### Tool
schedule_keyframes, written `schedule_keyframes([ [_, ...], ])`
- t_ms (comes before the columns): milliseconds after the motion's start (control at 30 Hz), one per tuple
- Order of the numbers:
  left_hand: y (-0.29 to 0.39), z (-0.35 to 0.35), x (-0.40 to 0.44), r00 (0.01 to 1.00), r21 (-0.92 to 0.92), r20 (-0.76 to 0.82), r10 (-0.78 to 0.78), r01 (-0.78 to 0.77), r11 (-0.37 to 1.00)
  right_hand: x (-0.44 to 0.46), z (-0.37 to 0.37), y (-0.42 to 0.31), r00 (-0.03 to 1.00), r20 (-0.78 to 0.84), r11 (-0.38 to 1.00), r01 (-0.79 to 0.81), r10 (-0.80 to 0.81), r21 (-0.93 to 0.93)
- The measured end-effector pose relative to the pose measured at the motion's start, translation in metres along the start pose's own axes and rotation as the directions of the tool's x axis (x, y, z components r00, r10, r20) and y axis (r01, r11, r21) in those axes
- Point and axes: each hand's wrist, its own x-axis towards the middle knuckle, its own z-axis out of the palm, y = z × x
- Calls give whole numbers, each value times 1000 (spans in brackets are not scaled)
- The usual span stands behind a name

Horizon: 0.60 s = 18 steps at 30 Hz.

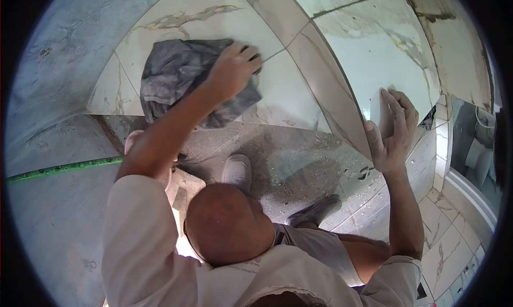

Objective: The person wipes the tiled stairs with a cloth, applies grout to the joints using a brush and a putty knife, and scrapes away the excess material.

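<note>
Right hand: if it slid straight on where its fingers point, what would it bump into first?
Nothing seems to stand in its way: the right hand would likely just slide over more pale tile toward the dark seam, though depth is hard to judge.

Marbled tiles (368, 50), a rough wall (69, 56) and gritty floor (299, 171) suggest an unfinished interior.

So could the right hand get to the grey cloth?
Probably yes: only bare tiles seem to lie between the right hand and the grey cloth, though the left hand covers part of it.
</note>
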Motion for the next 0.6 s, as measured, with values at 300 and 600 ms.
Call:
schedule_keyframes([
  [300, 1, -46, -80, 976, 20, 200, 86, -92, 996, 4, 1, -1, 1000, -19, 1000, -21, 21, 6],
  [600, 8, 16, 46, 991, 179, 95, 93, -109, 978, 2, -3, 0, 1000, -24, 1000, -16, 15, -6],
])
